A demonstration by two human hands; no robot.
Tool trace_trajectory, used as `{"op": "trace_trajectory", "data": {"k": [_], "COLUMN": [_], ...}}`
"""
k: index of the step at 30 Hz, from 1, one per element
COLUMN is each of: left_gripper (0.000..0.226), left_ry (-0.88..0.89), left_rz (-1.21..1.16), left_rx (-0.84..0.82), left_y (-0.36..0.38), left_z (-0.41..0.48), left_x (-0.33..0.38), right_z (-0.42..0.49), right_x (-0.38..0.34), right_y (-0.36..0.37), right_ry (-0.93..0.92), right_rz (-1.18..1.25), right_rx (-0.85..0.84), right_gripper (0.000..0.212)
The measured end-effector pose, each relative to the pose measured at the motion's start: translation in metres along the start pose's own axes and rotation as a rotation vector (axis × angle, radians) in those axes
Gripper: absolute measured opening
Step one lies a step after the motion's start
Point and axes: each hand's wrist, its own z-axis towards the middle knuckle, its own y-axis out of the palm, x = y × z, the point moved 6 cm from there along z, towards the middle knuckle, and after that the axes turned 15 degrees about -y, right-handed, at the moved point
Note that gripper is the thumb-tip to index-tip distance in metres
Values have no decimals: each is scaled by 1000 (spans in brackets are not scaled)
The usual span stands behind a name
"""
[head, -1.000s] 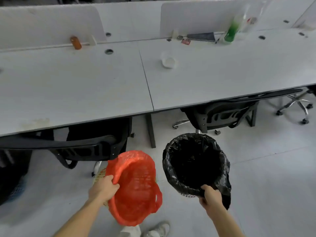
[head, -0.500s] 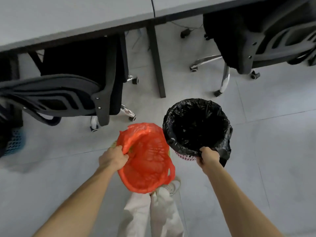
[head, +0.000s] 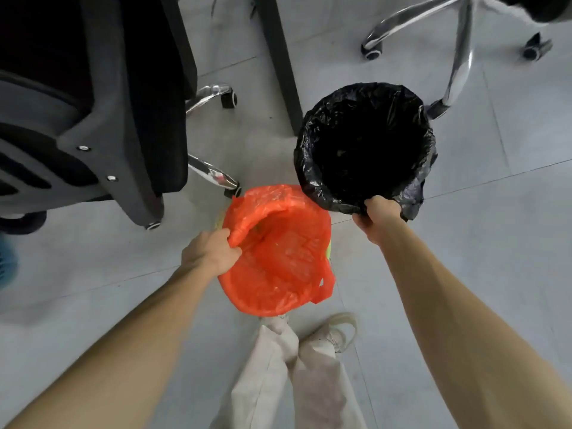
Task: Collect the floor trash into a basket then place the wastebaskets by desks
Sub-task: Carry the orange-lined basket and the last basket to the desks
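**Operator:** Which step am I on?

**Inspector:** Placing, in my judgement. From the left: an office chair (head: 93, 119) stands far left with its castors on the floor (head: 495, 243). Just right of it, your left hand (head: 210, 253) has its fingers curled over the left rim of the red-lined wastebasket (head: 266, 305) and pinches the liner there. That basket sits near you, tilted, beside the chair's nearest castor. I cannot tell whether its base touches the floor.

**Operator:** And the other one?

**Inspector:** Past the dark desk leg (head: 278, 63), the black-lined wastebasket (head: 309, 168) is farther out and to the right, upright, close to the red one. Your right hand (head: 379, 212) grips its near rim, fingers closed round the bunched liner. The inside is too dark to report any contents. A chrome chair base (head: 458, 41) lies just beyond it, far right.

**Operator:** What does the next move call for?

**Inspector:** Both baskets are in your hands at the desk leg, so they need separating, one to each seat. Set each down flat and clear of the castors, then let go of the rim. Watch the liners, since a pinch on plastic alone may pull the bag off the basket.
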Motion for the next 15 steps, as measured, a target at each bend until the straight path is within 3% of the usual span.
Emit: {"op": "trace_trajectory", "data": {"k": [8, 15], "left_gripper": [17, 15], "left_ry": [16, 49], "left_rz": [50, 111], "left_rx": [28, 19], "left_y": [15, -25], "left_z": [15, -54], "left_x": [-5, -9], "right_z": [14, -80], "right_x": [20, -9], "right_y": [43, -25], "right_ry": [29, 62], "right_rz": [70, -118], "right_rx": [-109, -200], "right_gripper": [31, 29]}}
